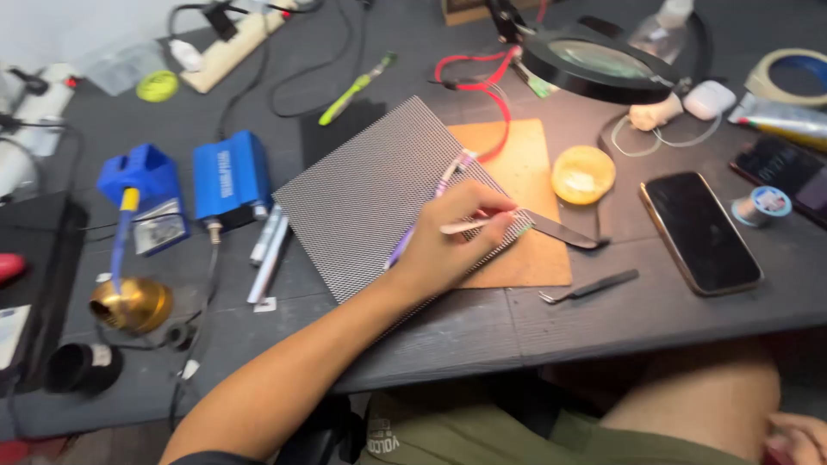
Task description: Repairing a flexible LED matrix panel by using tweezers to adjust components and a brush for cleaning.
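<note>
Left hand (452,237) reaches across the dark bench (603,327); the grip is closed on a slim pale stick (472,226), pinched between thumb and fingers like a pen. Its tip points at the right edge of the LED panel (379,194), which lies flat and turned at an angle, partly on the orange mat (525,172).

Right hand (797,437) only shows at the lower right corner, near the knee; we cannot tell whether it is open or closed.

Judgement: we would keep the heel of the hand resting on the panel and work with light pressure, since the surface is a fine grid of tiny dots.

Textures: panel is matte, grey-black and square. A purple pen-like tool (426,211) lies on the panel under the hand. Metal tweezers (560,231) lie on the mat just beside the stick; black tweezers (594,286) lie apart on the bench. A glossy black phone (699,231) lies to the right, and a round yellow dish (583,174) sits at the mat's edge.
</note>
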